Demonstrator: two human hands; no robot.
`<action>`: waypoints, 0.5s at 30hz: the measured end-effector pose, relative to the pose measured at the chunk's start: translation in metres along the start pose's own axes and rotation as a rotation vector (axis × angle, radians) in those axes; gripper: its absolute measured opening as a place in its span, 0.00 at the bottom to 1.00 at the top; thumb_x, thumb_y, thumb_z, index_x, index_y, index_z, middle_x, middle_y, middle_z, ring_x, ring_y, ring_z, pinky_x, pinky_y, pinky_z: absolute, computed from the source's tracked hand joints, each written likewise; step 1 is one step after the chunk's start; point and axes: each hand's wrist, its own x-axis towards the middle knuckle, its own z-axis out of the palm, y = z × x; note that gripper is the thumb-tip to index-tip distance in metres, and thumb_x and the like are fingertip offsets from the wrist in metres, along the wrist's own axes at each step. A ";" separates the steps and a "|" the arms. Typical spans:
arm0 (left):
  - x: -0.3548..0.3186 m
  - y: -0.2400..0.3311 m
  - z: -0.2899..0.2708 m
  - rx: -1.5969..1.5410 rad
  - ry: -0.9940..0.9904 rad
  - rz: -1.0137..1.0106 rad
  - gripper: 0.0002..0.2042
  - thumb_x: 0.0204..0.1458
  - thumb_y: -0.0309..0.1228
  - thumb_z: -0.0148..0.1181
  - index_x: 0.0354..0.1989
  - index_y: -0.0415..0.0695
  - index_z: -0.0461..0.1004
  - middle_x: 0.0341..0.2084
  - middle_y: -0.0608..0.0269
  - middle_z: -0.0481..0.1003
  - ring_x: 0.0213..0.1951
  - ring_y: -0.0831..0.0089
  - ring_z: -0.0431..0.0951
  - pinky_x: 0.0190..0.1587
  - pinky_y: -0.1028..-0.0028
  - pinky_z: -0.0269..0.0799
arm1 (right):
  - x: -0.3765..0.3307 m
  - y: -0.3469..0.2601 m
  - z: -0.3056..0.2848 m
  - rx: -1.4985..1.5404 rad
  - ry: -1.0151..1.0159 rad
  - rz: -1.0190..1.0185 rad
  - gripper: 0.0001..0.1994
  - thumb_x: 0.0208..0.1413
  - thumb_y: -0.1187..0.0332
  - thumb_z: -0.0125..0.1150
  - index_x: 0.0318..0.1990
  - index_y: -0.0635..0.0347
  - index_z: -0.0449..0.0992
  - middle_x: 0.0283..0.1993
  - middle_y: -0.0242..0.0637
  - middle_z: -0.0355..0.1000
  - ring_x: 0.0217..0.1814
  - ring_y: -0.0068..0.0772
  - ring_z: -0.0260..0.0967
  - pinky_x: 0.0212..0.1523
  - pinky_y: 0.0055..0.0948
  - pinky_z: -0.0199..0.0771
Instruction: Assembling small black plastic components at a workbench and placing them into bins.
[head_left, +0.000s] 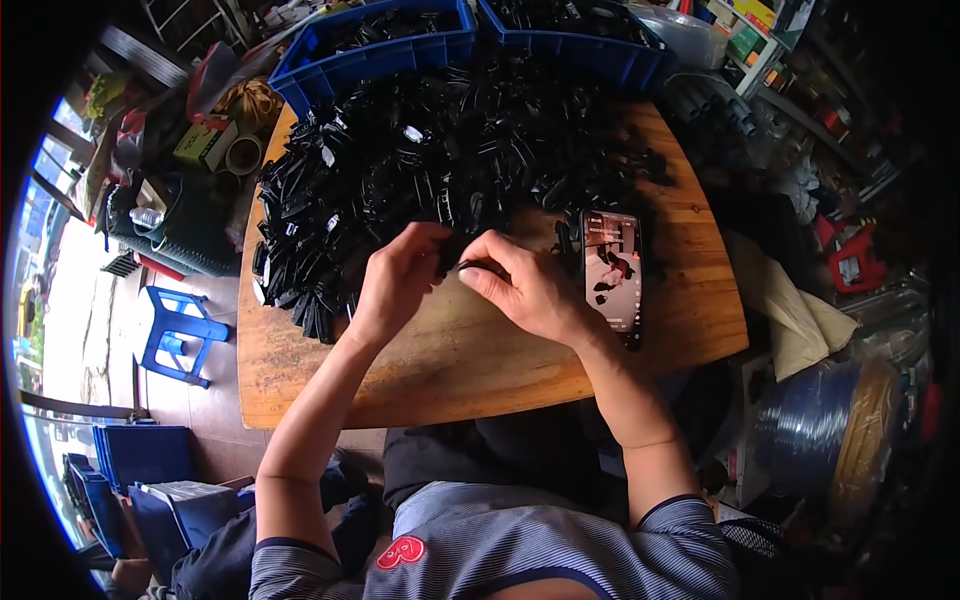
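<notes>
Right now both hands are meeting over the near edge of a big heap of small black plastic parts (440, 160), which is covering the far half of the wooden surface (470, 370). The left hand (398, 280) is curling its fingers (425, 240) narrowly around one small black piece (452, 262), though the hand is hiding most of that piece. The right hand (530, 290) is pinching a thin dark part (478, 265) between thumb and forefinger, its tip just beside the left hand's piece; whether the two parts are touching cannot be told.

Just to the right of the right hand a phone (611, 272) is lying flat on the surface, its screen lit and showing a picture. At the far edge two blue plastic crates (380, 55) are standing side by side, each holding more black parts. Down on the floor to the left a blue plastic stool (180, 335) is standing, well apart from the surface. A striped shirt (520, 545) is filling the lower edge of the view.
</notes>
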 end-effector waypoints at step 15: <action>-0.012 0.004 -0.005 -0.294 -0.157 -0.038 0.17 0.48 0.18 0.57 0.48 0.37 0.68 0.38 0.64 0.69 0.40 0.78 0.71 0.41 0.79 0.70 | 0.006 0.016 0.016 0.704 0.049 0.161 0.08 0.58 0.67 0.53 0.41 0.60 0.71 0.29 0.26 0.66 0.27 0.14 0.62 0.28 0.15 0.66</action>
